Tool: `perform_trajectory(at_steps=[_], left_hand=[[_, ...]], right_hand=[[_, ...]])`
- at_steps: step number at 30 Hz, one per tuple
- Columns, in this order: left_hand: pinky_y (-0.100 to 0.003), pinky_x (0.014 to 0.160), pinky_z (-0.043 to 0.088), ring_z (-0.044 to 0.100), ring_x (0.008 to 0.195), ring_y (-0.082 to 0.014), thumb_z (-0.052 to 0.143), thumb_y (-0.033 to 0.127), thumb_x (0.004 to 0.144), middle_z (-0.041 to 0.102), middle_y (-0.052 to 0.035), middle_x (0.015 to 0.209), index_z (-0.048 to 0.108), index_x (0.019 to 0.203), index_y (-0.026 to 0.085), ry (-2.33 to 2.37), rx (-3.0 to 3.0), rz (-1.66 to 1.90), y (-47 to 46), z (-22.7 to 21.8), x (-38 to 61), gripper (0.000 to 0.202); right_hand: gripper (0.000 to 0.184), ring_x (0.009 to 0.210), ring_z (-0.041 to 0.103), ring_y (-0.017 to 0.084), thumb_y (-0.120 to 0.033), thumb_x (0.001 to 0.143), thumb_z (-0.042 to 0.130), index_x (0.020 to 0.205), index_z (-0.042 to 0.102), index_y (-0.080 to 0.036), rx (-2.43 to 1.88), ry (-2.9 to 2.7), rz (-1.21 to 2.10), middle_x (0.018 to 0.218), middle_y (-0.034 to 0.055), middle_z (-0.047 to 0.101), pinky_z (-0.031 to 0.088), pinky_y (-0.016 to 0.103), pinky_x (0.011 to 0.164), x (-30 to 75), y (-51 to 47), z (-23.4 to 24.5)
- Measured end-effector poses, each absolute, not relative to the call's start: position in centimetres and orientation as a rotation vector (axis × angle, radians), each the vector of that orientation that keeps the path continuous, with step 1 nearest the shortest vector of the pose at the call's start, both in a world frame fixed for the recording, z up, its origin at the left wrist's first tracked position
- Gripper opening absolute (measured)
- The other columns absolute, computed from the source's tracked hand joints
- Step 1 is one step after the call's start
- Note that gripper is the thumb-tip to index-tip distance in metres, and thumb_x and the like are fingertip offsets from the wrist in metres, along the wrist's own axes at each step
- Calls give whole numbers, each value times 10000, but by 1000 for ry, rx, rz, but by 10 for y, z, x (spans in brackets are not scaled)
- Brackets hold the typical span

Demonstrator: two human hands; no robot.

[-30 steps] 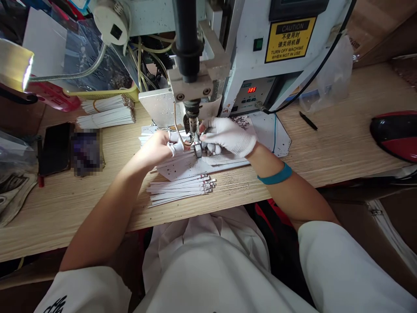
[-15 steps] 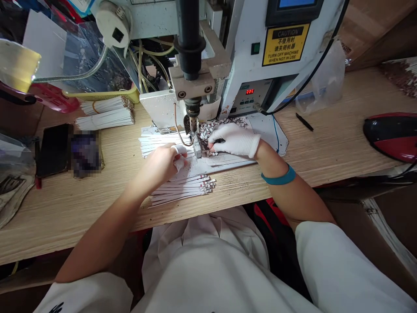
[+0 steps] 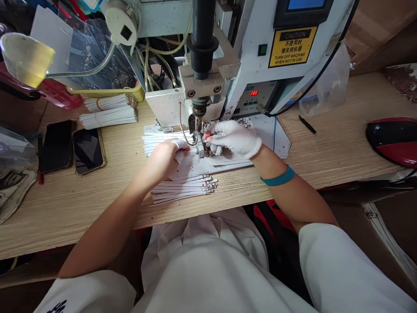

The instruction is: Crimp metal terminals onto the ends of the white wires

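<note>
Left hand point(image 3: 164, 160) bare, fingers curled, one fingertip wrapped white, resting on white strips point(image 3: 166, 141) just beside our machine's nozzle point(image 3: 198, 122). Gloved right hand point(image 3: 234, 139) curled, fingertips at small metal block point(image 3: 200, 151) under nozzle; can't tell if gripping. More strips point(image 3: 182, 191) lying on wooden bench point(image 3: 81, 208) in front of us.

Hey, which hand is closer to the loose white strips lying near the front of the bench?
The left hand is nearer, sitting just beyond the white strips as seen from the person. The gloved right hand is farther away, up and to the right of them.
</note>
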State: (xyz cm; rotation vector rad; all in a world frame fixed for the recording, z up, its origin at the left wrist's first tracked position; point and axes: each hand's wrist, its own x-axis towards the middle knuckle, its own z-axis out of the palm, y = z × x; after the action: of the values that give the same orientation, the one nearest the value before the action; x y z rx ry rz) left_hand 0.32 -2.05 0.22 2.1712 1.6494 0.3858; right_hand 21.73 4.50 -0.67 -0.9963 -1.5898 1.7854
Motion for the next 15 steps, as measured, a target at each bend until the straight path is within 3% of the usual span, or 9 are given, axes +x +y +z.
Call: perform_trajectory(at_steps=[5,9,15], left_hand=[[-271,657,426,565,711,-174,498,373,845,669,-52,806,672,899,134,1528,1959,416,-18,11,-1,300],[-250,603,403,547,681,-156,577,506,796,660,-35,809,668,928,144,1502,1673,492,-14,7,-5,397],[-239,576,380,531,658,-145,645,494,736,657,-29,778,685,901,145,1514,1552,548,-8,2,-3,389]], right_hand=[[136,489,526,75,-102,763,634,878,578,-149,-1005,-1564,1853,670,0,583,397,177,361,209,43,-6],[172,503,513,79,-96,740,646,862,550,-170,-1062,-1554,1785,739,6,588,419,202,370,205,44,-6],[151,475,511,84,-98,750,633,845,538,-169,-1078,-1568,1732,693,-1,558,406,216,358,203,40,-4]])
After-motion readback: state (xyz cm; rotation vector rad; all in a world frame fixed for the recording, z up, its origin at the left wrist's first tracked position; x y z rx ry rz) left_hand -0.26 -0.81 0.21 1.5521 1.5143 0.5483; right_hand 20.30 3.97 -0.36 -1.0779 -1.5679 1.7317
